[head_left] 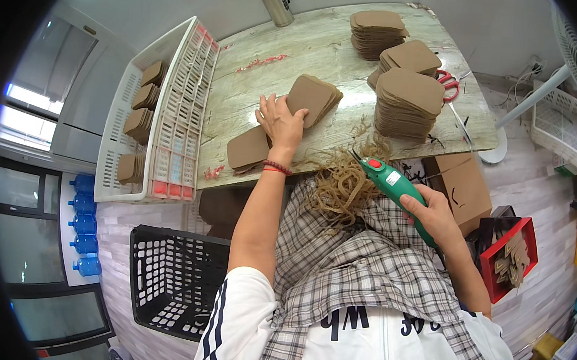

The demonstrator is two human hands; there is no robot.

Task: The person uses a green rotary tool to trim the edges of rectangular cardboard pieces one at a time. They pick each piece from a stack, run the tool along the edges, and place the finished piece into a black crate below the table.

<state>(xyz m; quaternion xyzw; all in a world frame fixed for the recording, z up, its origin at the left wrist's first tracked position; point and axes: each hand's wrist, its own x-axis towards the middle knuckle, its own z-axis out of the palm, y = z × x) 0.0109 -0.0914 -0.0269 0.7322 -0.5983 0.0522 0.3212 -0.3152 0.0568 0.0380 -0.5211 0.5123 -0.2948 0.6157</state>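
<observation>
Gripping a green handheld cutting tool [395, 185] at centre right of the frame, the person's right hand [433, 213] is closing its fingers around the tool's body, the dark tip pointing up and to the left toward a tangle of tan fibre strands [343, 184] that is hanging over the table edge onto a plaid cloth [356, 265] on the lap. At centre frame, the left hand [280, 122] is lying flat with fingers spread, pressing on a small fanned stack of brown cut-out pieces [313, 98] on the pale wood-grain table [291, 46]; whether the fingers are curling around any piece cannot be told. A red bead bracelet [276, 168] is circling that wrist. Just below and left of the hand, 1 flat brown piece [247, 148] is resting near the table edge. In the upper right of the frame, 3 taller stacks of the same brown pieces [408, 101] are standing close together, with red-handled scissors [450, 84] lying just beside them. A metal flask [274, 2] is standing at the top of the frame. A white plastic crate [123, 101] holding more brown pieces is sitting at the left, a black basket [174, 279] at lower left, and a red bin [514, 256] at the right.
</observation>
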